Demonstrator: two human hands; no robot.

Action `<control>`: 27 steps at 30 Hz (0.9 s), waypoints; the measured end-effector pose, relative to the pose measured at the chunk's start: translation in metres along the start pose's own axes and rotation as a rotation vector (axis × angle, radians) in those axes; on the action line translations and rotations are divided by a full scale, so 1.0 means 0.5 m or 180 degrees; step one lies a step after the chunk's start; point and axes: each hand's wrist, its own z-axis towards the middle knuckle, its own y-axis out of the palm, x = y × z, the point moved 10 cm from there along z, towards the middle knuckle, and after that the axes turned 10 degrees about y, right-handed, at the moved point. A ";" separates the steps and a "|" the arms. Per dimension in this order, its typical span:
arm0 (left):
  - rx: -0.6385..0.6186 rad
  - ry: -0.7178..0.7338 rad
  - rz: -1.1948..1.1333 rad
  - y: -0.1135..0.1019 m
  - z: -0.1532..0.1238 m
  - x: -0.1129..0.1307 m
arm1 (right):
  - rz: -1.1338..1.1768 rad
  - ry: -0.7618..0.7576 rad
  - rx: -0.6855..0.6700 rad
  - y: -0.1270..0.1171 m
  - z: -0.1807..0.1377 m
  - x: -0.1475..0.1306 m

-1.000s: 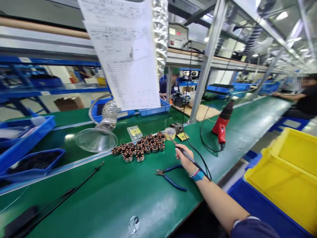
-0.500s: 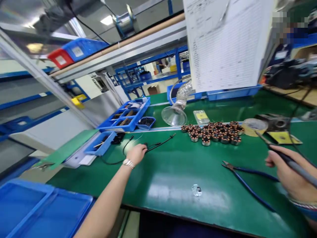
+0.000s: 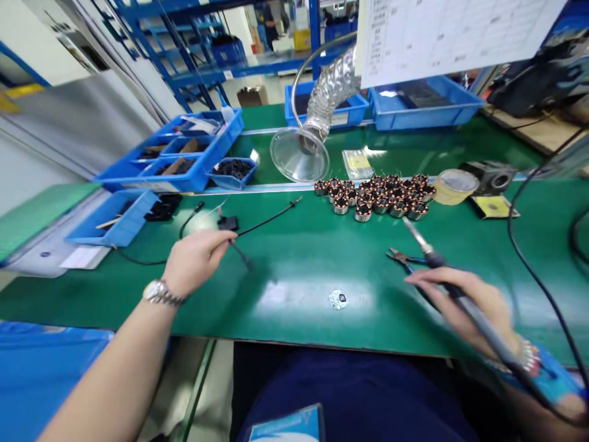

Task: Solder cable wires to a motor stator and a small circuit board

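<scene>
My left hand (image 3: pixel 197 258) pinches a thin black cable (image 3: pixel 269 221) between thumb and fingertips. One end of that cable points toward the copper-wound motor stators (image 3: pixel 381 199), and another short end hangs down, blurred. In my right hand (image 3: pixel 490 304) is a soldering iron (image 3: pixel 429 250), gripped like a pen, its tip pointing up and left toward the stators. Under the iron and the right fingers lie cutting pliers (image 3: pixel 399 256), partly hidden. A small round circuit board (image 3: pixel 338 299) lies on the green mat (image 3: pixel 294 319) between both hands. Near the left hand sits a small black part (image 3: pixel 227 222).
A clear fume funnel (image 3: pixel 299 162) on a silver hose stands behind the stators. A tape roll (image 3: pixel 455 186) and a metal block (image 3: pixel 494 177) sit at right. Blue bins (image 3: pixel 197 169) line the left and back. The iron's black cord (image 3: pixel 536 276) loops at far right.
The camera view has tilted down. My left hand has drawn the cable toward me. My right hand has moved left with the soldering iron, over the pliers.
</scene>
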 end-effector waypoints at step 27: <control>0.0737 -0.0007 -0.1830 0.106 -0.084 0.237 | 0.0805 -0.0033 -0.1335 0.220 -0.050 -0.107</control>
